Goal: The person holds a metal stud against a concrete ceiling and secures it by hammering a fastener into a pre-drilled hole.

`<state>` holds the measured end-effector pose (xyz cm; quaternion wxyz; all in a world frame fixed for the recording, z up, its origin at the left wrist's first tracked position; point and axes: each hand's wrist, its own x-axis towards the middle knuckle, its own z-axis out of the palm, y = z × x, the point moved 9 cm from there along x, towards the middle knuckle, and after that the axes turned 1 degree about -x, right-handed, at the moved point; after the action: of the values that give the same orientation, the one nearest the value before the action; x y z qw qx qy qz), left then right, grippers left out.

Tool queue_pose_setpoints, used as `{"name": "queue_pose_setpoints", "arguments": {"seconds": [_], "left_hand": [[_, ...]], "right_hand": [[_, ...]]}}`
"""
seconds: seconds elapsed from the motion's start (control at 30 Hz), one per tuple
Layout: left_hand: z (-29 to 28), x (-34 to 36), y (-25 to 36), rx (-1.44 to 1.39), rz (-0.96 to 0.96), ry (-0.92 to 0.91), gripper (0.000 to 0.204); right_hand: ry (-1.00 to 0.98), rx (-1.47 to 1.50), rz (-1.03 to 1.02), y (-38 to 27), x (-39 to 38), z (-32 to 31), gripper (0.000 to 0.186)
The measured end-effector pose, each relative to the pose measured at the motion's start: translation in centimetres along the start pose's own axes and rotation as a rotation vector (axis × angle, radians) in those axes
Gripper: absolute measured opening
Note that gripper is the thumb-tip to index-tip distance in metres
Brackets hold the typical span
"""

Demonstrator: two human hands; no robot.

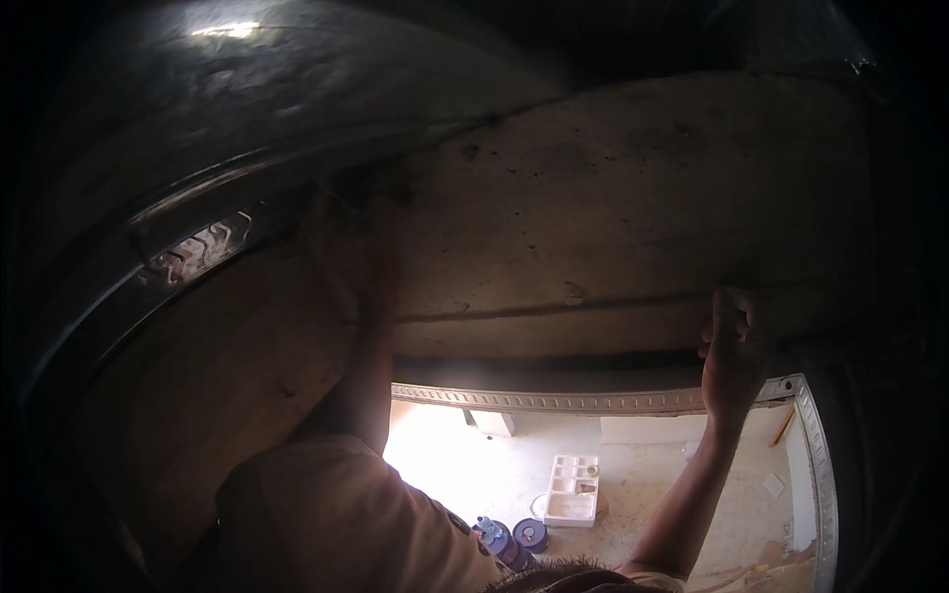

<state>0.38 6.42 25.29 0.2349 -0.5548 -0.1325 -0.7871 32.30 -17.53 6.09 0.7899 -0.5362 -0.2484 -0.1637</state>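
Observation:
Deep in shadow, my left hand reaches up to a rough brownish surface, close to the lower edge of a dark shiny curved sheet. Its fingers are too dim to make out. On the right, my right hand is raised in front of the same surface, just above a metal edge strip. The fingers of that hand are curled in; whether something small is inside them is hidden. A dark seam runs along the surface between the two hands.
At left, a slotted bright gap shows in the dark curved sheet. Through the opening, far below, a white compartmented tray, a blue round container and a bottle stand on the floor. A wooden strip leans at right.

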Motion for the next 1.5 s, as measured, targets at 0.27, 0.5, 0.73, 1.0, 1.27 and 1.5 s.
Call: {"name": "queue_pose_setpoints", "arguments": {"seconds": [0.27, 0.5, 0.73, 1.0, 1.27, 1.5], "left_hand": [[-0.4, 1.0, -1.7, 0.147, 0.153, -0.008, 0.051], [-0.3, 1.0, -5.0, -0.156, 0.048, -0.034, 0.042], [-0.6, 2.2, -3.3, -0.118, 0.008, -0.198, 0.043], [-0.5, 2.0, -6.4, -0.009, -0.04, -0.23, 0.044], [-0.5, 2.5, -7.6, -0.084, 0.013, -0.331, 0.045], [0.4, 2.6, -11.3, -0.454, -0.171, -0.493, 0.045]], "right_hand": [[-0.011, 0.031, -0.017, 0.2, 0.1, 0.1, 0.021], [-0.019, 0.034, -0.043, -0.3, 0.2, 0.2, 0.021], [-0.008, 0.027, -0.077, -0.7, 0.3, -0.1, 0.021], [-0.001, 0.08, -0.06, -0.3, 0.3, 0.0, 0.021], [0.01, 0.074, -0.056, -0.6, 0.3, -0.4, 0.02], [-0.017, 0.082, -0.016, -0.4, 0.5, -0.3, 0.02]]}}
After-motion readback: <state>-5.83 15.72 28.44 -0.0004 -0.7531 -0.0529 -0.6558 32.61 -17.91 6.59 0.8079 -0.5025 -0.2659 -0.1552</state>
